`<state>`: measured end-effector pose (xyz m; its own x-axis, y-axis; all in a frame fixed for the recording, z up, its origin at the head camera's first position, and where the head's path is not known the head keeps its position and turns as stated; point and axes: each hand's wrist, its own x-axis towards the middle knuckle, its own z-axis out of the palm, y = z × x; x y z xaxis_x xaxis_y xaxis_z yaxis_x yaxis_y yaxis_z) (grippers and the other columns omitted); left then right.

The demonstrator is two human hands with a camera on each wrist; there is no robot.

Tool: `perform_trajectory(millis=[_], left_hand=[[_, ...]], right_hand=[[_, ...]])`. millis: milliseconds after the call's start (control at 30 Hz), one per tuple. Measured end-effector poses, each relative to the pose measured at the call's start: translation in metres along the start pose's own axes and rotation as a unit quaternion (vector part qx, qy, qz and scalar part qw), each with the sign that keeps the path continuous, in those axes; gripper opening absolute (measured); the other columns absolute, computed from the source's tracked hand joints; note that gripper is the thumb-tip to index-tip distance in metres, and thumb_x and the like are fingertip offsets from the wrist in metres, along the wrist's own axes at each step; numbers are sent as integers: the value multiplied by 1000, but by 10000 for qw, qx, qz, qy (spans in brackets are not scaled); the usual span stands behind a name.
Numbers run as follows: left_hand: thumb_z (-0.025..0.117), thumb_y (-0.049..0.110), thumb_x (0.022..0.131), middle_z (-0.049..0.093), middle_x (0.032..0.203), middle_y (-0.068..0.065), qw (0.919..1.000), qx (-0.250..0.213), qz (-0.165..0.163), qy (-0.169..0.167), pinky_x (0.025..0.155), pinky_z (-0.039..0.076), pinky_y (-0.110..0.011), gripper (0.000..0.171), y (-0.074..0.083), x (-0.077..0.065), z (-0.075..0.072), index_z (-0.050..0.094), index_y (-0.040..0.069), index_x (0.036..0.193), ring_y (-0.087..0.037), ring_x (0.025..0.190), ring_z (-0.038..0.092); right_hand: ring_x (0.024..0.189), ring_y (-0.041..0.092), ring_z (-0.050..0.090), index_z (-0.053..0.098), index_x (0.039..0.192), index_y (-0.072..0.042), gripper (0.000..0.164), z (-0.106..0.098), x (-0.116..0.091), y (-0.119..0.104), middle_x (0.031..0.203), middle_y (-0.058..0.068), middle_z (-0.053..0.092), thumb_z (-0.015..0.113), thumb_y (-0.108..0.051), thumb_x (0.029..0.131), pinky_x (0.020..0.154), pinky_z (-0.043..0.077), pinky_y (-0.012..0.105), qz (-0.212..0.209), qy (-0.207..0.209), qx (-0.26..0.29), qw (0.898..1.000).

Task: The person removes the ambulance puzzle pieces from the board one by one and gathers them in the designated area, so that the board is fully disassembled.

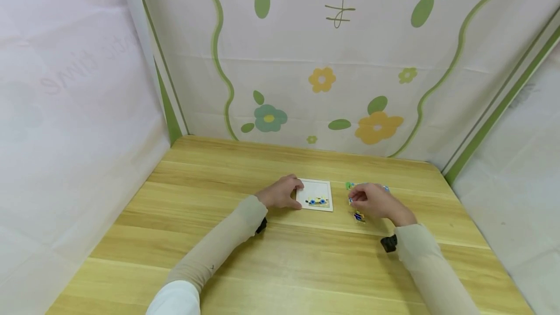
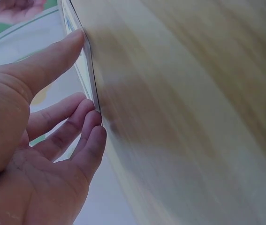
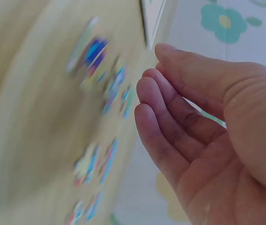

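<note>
A square white puzzle board (image 1: 314, 188) lies flat on the table, with a small vehicle picture of yellow and blue pieces at its lower part. My left hand (image 1: 282, 193) touches the board's left edge, thumb and fingertips spread apart. The left wrist view shows those fingertips against the board's thin edge. To the board's right, my right hand (image 1: 372, 200) hovers over loose puzzle pieces (image 1: 359, 216). Its thumb and index fingertips come together in the right wrist view, and no piece shows between them. Beneath the hand, several colourful pieces (image 3: 95, 52) lie scattered and blurred; some are hidden from the head view.
The wooden table (image 1: 280, 266) meets a white, flower-printed cloth (image 1: 288, 52) at the back. More cloth walls stand on the left and right. Dark wrist cameras sit under both sleeves, close to the tabletop.
</note>
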<state>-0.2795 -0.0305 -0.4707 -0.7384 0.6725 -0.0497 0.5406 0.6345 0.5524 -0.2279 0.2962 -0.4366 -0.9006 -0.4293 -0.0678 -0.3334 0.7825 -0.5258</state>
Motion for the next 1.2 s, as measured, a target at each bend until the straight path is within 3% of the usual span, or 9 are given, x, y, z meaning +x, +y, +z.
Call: perform_trajectory(millis=[233, 433, 533, 667, 833, 967, 1100, 1200], left_hand=[[84, 24, 93, 59, 136, -11, 10000, 8, 13, -51, 109, 49, -35, 58, 3, 0, -2, 62, 0, 140, -21, 117, 55], [85, 24, 92, 60, 136, -11, 10000, -16, 1, -31, 110, 48, -36, 58, 2, 1, -2, 62, 0, 140, -23, 120, 56], [85, 25, 92, 59, 135, -10, 10000, -31, -7, -11, 110, 48, -36, 59, 1, 2, -2, 62, 0, 140, -22, 119, 56], [86, 26, 92, 59, 135, -11, 10000, -51, 5, -3, 110, 48, -37, 60, -1, 3, -1, 62, 0, 140, -22, 118, 55], [86, 25, 92, 59, 135, -12, 10000, -10, 0, 18, 111, 48, -37, 59, 1, 1, -3, 62, 0, 140, -23, 119, 55], [85, 26, 92, 59, 135, -10, 10000, 26, -35, 13, 110, 48, -36, 60, 1, 1, -2, 62, 1, 141, -22, 118, 55], [86, 26, 92, 59, 134, -10, 10000, -6, -46, 10, 110, 48, -36, 60, 1, 0, -2, 62, 1, 141, -21, 117, 55], [85, 25, 92, 59, 135, -10, 10000, -36, -41, -2, 110, 48, -36, 59, 2, 0, -3, 62, 0, 141, -22, 118, 55]], right_hand=[[91, 13, 69, 75, 116, 3, 22, 14, 37, -34, 106, 12, 76, 76, -7, 97, 82, 60, 33, -495, -360, -303, 9977], [90, 13, 67, 77, 116, 2, 21, 29, 62, -54, 107, 10, 77, 77, -3, 95, 83, 59, 35, -555, -705, -377, 9953], [73, 9, 51, 76, 96, 4, 5, 34, 67, -58, 79, -1, 62, 78, 0, 93, 70, 46, 27, -654, -867, -483, 9929], [65, 12, 31, 65, 77, 4, 20, 38, 69, -60, 68, -2, 32, 79, 2, 92, 65, 29, 27, -983, -863, -642, 9893], [72, 12, 38, 68, 76, -3, 19, 40, 66, -60, 71, 1, 46, 80, 1, 91, 69, 34, 29, -1121, -615, -853, 9881], [71, 13, 43, 73, 80, -5, 14, 42, 65, -61, 75, 3, 59, 80, 1, 92, 68, 39, 29, -928, -536, -851, 9906], [77, 13, 55, 77, 91, -7, 8, 43, 65, -63, 90, 4, 73, 81, 0, 91, 73, 50, 31, -656, -393, -908, 9929], [84, 14, 62, 77, 97, -6, 10, 44, 65, -63, 97, 6, 75, 81, 0, 90, 77, 55, 34, -478, -345, -886, 9943]])
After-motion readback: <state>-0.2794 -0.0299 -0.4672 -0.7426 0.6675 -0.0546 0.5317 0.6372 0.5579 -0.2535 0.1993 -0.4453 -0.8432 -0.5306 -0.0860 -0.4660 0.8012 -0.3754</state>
